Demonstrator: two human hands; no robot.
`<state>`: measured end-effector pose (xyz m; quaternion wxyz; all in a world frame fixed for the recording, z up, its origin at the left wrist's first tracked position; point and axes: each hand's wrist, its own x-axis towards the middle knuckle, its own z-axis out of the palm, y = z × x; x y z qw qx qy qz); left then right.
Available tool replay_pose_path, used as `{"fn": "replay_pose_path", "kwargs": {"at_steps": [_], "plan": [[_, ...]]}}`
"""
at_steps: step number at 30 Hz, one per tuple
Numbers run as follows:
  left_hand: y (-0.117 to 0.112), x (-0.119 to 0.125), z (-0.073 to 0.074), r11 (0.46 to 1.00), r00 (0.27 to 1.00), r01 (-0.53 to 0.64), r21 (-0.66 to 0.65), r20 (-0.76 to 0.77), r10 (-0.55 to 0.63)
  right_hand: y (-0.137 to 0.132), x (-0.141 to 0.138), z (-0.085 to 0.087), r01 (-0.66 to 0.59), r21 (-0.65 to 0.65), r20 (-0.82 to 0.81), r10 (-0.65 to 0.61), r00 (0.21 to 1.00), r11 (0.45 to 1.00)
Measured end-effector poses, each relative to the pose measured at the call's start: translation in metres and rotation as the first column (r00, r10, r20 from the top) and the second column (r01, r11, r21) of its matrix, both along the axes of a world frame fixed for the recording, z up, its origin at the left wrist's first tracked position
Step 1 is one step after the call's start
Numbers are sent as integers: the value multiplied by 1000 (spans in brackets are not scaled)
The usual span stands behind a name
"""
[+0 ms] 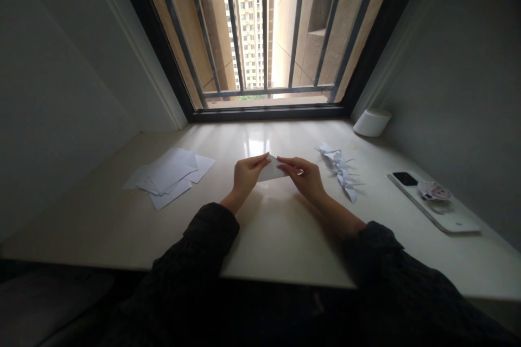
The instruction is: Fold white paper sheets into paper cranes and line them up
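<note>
A small piece of white paper (271,172) is held between the left grip (246,173) and the right grip (306,176), each closed to a narrow pinch, thumb against fingers, on one side of it. Whether its lower edge touches the surface (264,249) cannot be told. The paper could be torn or creased crookedly if it were tugged unevenly, and a corner could be lost if either pinch were loosened. The folded paper pieces (339,161), just to the right of the right grip, could be crushed or scattered by an outward swing of that hand. To the left of the left grip, the loose sheets (175,168) could be slid apart by a brushing sleeve. These sheets are thin, flat and straight-edged, overlapped unevenly, whereas the folded pieces are faceted and drawn out into slender spikes. Window light is reflected by the smooth, glossy surface. Farther right of the right grip, a slab-shaped phone (444,214) is laid, with a rounded attachment (434,191) mounted on its back.
</note>
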<state>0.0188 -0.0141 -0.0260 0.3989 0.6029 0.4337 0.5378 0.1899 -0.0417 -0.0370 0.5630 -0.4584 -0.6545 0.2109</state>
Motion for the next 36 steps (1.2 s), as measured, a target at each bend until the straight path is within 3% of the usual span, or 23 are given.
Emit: {"fn": "replay_pose_path", "kwargs": {"at_steps": [11,15,19,23,28,36], "plan": [[2,0,0,1000,1000,3,-6,21,-3,1,0,-1,-1,-3,-7,1,1000,1000],[1,-1,-1,1000,999,-21,10,-36,21,-1,-1,1,3,-13,4,-3,1000,1000],[1,-2,-3,999,997,-36,19,-71,38,1,0,3,37,-117,-66,-45,997,992],[2,0,0,997,992,-52,-61,113,59,7,3,4,15,-284,-290,-101,952,959],[-6,10,7,990,943,-64,-126,316,102,6,-4,5,-232,-415,-403,51,914,880],[-22,28,1,992,919,-26,-123,388,72,2,-21,4,-213,-443,-514,-52,856,871]]}}
